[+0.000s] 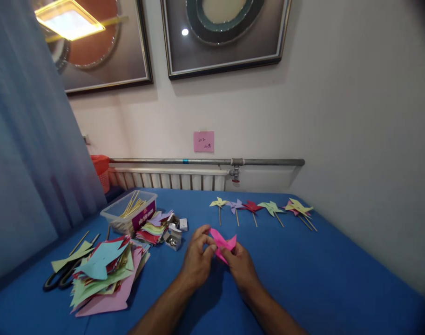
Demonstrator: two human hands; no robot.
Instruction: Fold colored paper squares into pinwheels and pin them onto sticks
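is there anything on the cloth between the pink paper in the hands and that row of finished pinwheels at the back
Nothing visible. The pink paper is pinched by the left hand and right hand; only bare blue tablecloth lies between it and the row of pinwheels.

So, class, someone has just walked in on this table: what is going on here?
A person holds a pink paper piece with both hands, left hand and right hand, just above the blue table. A row of finished paper pinwheels on sticks lies further back. To the left are a pile of cut coloured paper, scissors and a clear box of wooden sticks.
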